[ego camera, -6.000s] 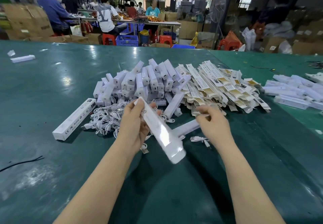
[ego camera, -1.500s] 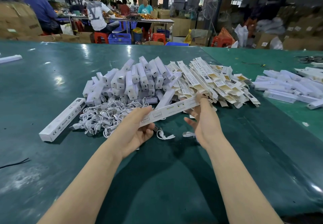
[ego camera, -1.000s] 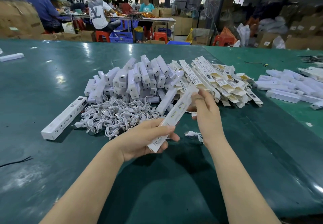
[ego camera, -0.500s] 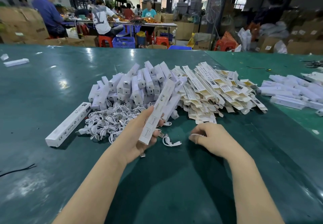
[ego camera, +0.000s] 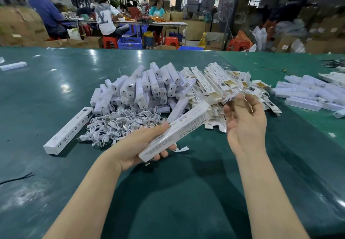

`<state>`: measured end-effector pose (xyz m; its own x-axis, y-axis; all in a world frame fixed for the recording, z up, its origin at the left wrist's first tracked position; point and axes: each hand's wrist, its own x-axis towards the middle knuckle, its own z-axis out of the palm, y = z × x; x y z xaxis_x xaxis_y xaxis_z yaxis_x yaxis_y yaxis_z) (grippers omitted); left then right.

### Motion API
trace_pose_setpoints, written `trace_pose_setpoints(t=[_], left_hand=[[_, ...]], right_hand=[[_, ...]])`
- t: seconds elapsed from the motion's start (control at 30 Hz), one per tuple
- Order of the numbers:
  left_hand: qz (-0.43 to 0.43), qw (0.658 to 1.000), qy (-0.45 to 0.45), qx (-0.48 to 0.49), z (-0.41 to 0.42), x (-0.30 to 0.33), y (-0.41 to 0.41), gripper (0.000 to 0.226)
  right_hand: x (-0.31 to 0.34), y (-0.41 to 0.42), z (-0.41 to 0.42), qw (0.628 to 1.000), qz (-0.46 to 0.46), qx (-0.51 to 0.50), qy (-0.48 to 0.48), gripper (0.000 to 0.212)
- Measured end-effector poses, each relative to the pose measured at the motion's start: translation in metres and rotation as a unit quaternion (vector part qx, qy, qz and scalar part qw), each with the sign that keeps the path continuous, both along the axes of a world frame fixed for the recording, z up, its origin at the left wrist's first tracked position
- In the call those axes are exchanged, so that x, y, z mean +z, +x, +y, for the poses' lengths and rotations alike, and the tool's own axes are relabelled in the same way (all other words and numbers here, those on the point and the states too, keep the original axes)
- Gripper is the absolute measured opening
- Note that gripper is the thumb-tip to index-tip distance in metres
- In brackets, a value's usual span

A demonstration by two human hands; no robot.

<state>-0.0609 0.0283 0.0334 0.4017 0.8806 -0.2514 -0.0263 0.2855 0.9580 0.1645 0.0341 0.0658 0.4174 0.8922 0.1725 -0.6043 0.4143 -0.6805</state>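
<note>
1. Head view: left hand (ego camera: 141,145) grips a long white printed cardboard box (ego camera: 177,133). The thumb is on top and the fingers are curled under its near end.
2. The box is held above the dark green table mat (ego camera: 56,93), tilted, with its far end pointing up and to the right toward the right hand.
3. Right hand (ego camera: 244,125) is raised just beyond the box's far end, palm facing the camera. Its curled fingers pinch a small white coiled cable (ego camera: 229,98) at the tips. This area is motion-blurred, so the details are unclear.
4. A heap of tangled white cables (ego camera: 119,125) lies on the mat just beyond the left hand.
5. A pile of short white plastic bars (ego camera: 149,87) sits behind the cable heap.
6. A stack of flat unfolded white-and-tan cardboard sleeves (ego camera: 214,84) touches the bar pile on its right side, behind the right hand.
7. One closed long white box (ego camera: 69,130) lies alone on the mat, left of the cable heap.
8. A single loose white cable (ego camera: 180,149) lies on the mat under the held box.
9. A row of finished white boxes (ego camera: 308,93) lies at the right edge, well apart from the hands.
</note>
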Motion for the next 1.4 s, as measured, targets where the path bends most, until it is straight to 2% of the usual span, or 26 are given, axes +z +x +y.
trace_pose_setpoints(t=[0.17,0.3,0.57,0.9,1.13,1.4], left_hand=[[-0.002,1.0,0.002,0.004,0.002,-0.001,0.001,0.061],[-0.02,1.0,-0.012,0.006,0.003,-0.002,0.0,0.056],[-0.031,0.999,-0.032,0.015,0.005,-0.004,-0.002,0.053],[-0.007,1.0,-0.02,0.02,0.004,-0.003,0.001,0.058],[0.028,0.999,-0.009,0.019,0.003,-0.003,0.002,0.063],[-0.014,0.999,-0.017,0.034,0.004,-0.002,0.002,0.055]], right_hand=[[0.0,-0.007,-0.002,0.999,-0.036,0.002,-0.007,0.011],[-0.001,-0.009,-0.003,0.999,0.001,0.052,0.012,0.015],[-0.013,-0.02,0.005,0.989,-0.146,0.012,-0.002,0.014],[-0.023,-0.019,0.011,0.982,-0.173,-0.042,-0.066,0.014],[-0.024,-0.016,0.01,0.951,-0.297,-0.071,-0.054,0.02],[-0.022,-0.014,0.009,0.922,-0.387,-0.027,0.008,0.02]])
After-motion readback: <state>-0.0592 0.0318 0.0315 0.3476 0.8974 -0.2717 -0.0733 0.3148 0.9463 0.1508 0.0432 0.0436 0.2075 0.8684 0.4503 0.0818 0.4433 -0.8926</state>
